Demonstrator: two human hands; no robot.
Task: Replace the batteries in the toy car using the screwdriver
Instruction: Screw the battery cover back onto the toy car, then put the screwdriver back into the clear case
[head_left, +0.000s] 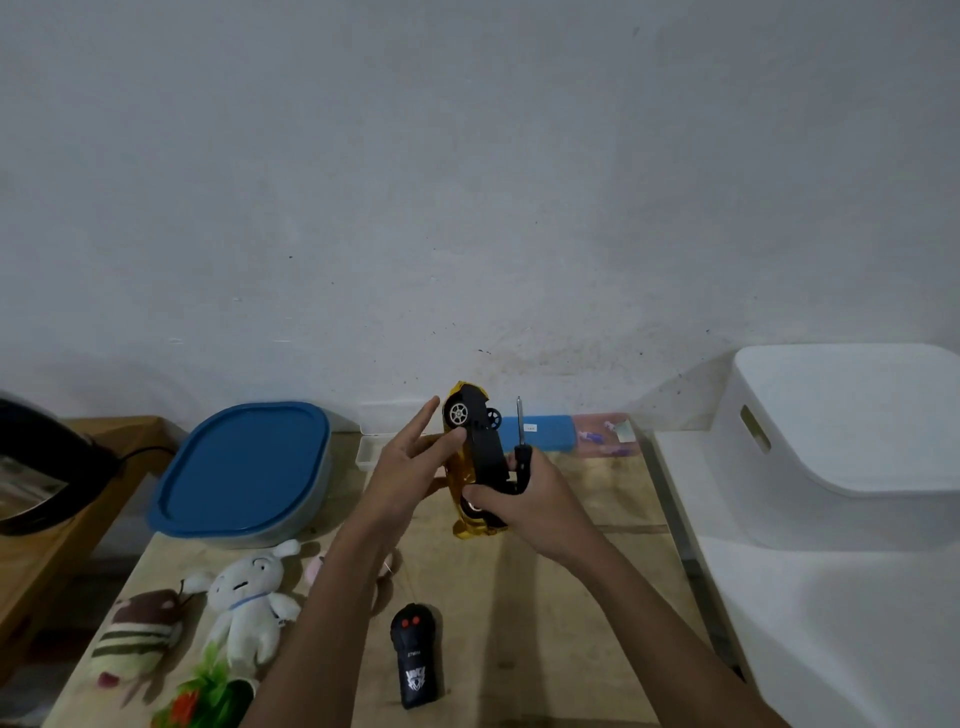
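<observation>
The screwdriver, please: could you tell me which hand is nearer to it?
Right. The right hand grips the screwdriver by its handle. The left hand is on the other side of the car, touching it.

The yellow toy car (488, 452) is held up on end — black underside turned right, two wheels showing at the top. The screwdriver (522, 454), black handle and thin metal shaft, stands upright just beside it — tip up.
</observation>
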